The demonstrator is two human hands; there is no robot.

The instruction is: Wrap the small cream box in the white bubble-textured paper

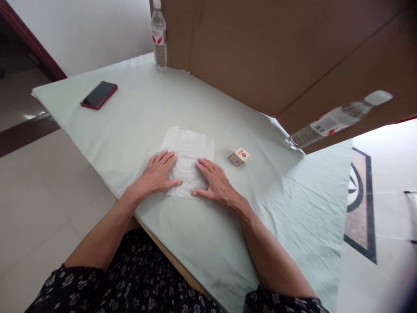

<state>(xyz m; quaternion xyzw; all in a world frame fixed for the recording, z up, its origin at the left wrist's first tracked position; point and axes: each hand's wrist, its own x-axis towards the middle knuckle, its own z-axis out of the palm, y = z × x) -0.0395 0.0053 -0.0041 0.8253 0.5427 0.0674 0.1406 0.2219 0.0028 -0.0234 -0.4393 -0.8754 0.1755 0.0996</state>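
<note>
A sheet of bubble wrap (pixel 189 152) lies flat on the pale green cloth of the table (pixel 137 117), its near part seemingly folded over. My left hand (pixel 158 174) rests flat on its near left part, fingers stretched out. My right hand (pixel 213 182) lies flat on its near right part, fingers spread as well. Both palms press down on the wrap and hold nothing. A small cardboard box (pixel 239 156) with a red mark sits just to the right of the wrap, apart from my right hand.
A red-cased phone (pixel 98 94) lies at the far left. One water bottle (pixel 159 34) stands at the back, a second bottle (pixel 335 119) at the right. A large cardboard sheet (pixel 276 52) stands behind them. Tiled floor lies beyond the table's edges.
</note>
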